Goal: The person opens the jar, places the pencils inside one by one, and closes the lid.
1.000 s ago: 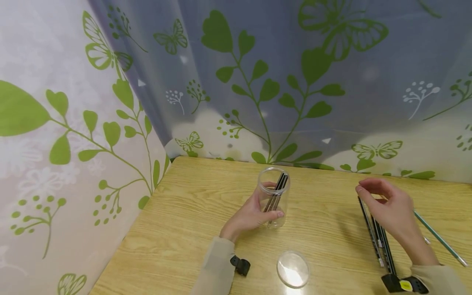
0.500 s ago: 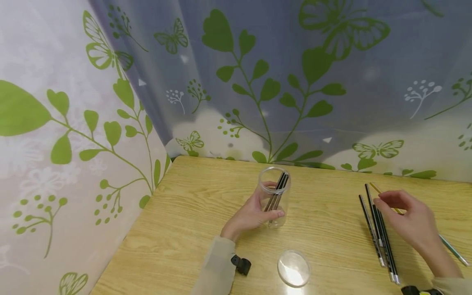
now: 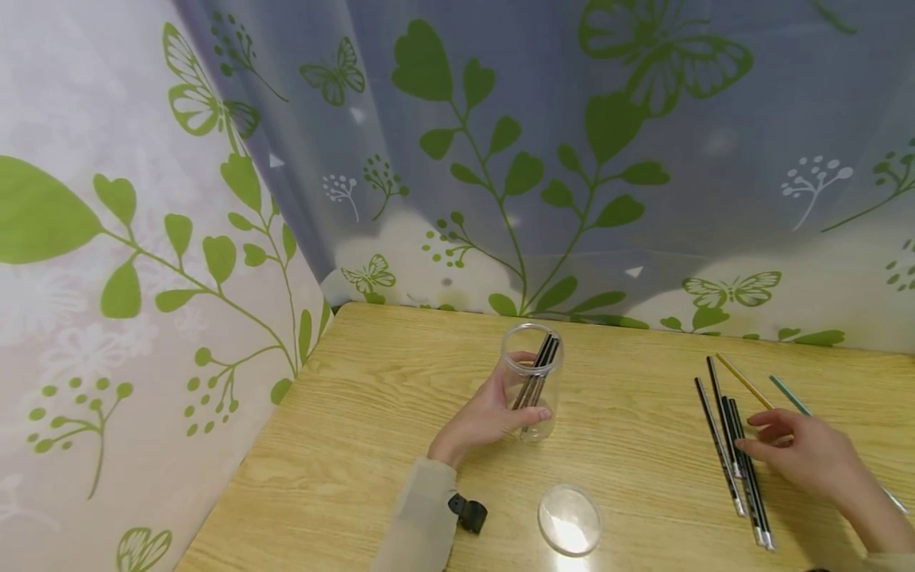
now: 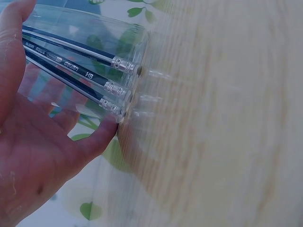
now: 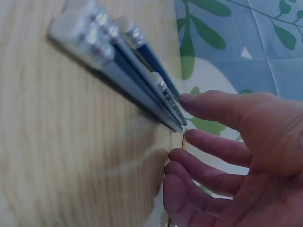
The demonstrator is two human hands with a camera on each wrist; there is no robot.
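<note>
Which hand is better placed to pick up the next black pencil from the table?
The right hand, I'd judge: its fingers are close beside the loose black pencils on the table and appear to hold nothing. The left hand is occupied gripping the clear jar.

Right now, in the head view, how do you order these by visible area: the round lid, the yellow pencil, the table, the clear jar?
1. Table
2. Clear jar
3. Round lid
4. Yellow pencil, its near end hidden by the right hand
</note>
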